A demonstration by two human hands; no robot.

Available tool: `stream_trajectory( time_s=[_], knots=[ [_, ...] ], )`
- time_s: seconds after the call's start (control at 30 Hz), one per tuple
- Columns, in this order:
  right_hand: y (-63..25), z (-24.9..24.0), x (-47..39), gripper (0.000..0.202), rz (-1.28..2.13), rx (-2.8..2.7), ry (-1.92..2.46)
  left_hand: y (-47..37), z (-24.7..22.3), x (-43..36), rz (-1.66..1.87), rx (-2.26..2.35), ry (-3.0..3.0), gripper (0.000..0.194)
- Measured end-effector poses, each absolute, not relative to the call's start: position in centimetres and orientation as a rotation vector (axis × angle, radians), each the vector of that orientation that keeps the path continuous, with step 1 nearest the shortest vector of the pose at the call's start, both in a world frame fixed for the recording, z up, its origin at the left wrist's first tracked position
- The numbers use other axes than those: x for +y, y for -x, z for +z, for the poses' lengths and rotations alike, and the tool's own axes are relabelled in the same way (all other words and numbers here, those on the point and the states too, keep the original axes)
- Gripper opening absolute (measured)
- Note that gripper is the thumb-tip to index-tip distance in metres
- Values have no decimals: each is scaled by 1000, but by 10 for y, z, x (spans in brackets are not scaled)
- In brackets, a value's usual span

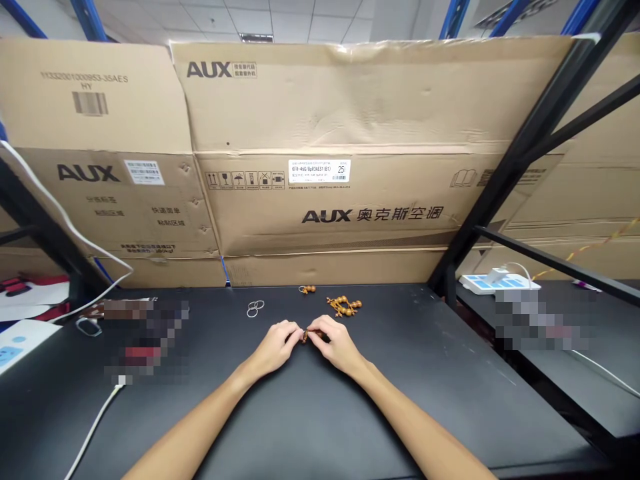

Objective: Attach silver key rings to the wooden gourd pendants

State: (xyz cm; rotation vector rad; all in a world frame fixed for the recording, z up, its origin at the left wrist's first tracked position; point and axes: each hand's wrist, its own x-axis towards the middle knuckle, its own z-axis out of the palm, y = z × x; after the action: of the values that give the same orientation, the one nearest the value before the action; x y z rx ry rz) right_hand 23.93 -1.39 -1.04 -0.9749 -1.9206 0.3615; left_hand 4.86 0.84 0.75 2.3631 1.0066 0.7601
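Note:
Near the middle of the black table, my left hand (pixel 277 345) and my right hand (pixel 336 341) almost meet. Between their fingertips is a small brown beaded piece (pixel 305 337), partly hidden by the fingers. Both hands are closed in a pinch on it. Behind my right hand lies a pile of brown beaded pieces with yellowish cords (pixel 344 306). Farther back, a beaded piece with a metal ring (pixel 308 289) rests by the cardboard. Several loose metal rings (pixel 254 308) lie behind my left hand, to its left.
Cardboard (pixel 320 227) walls off the table's back edge. Blurred objects and a white cable (pixel 95 420) are at left. A black metal frame (pixel 453 257) stands at right, with a white power strip (pixel 483 285) beyond it. The black table (pixel 425 373) extends rightward.

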Motion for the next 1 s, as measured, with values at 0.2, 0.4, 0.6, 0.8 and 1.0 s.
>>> stream_trajectory(
  time_s=[0.2,0.4,0.6,0.8,1.0],
  knots=[
    [-239,-10,-15,13,385,-1921,981,-49,9,7,754,1012,-2369,36],
    [-238,-13,-15,12,382,-1920,1001,-49,10,7,737,1002,-2390,36],
    [-237,-15,-15,13,388,-1911,1006,-49,10,7,729,994,-2409,35],
    [-237,-11,-17,14,398,-1906,992,-49,11,7,723,1015,-2393,36],
    [-237,-9,-18,15,409,-1910,975,-49,11,7,704,1027,-2368,36]
  ],
)
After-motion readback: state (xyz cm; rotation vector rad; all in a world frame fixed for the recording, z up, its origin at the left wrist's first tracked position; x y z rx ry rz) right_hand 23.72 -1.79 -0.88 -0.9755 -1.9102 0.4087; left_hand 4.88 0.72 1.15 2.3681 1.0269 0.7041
